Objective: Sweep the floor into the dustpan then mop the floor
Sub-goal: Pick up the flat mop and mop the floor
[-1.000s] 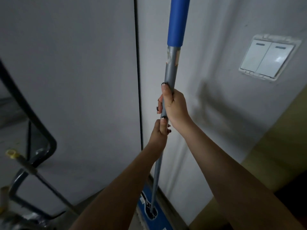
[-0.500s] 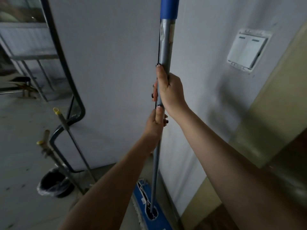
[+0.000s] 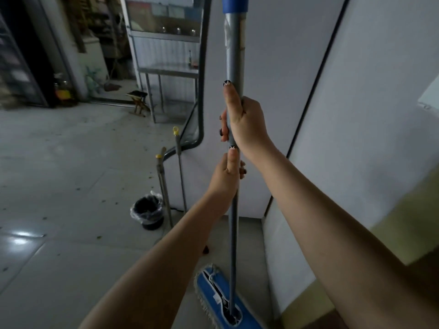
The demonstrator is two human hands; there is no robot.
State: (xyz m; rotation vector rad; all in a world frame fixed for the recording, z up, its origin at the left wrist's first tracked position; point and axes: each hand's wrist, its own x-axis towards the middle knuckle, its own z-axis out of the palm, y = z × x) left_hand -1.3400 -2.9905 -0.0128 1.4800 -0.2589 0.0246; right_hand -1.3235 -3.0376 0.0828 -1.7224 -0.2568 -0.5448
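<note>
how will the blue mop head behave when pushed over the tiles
The mop head lies flat and wide, so it probably slides without tipping. Its fringe looks soft, likely floppy. The thin metal pole, gripped by right hand and left hand, seems stiff and fairly light.

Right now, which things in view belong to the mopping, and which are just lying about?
In use:
- mop pole, gripped by the right hand above and the left hand below
- mop head
- floor, with scattered bits

Lying about:
- lined bin
- two yellow-capped poles leaning by the wall
- stool
- metal table
</note>
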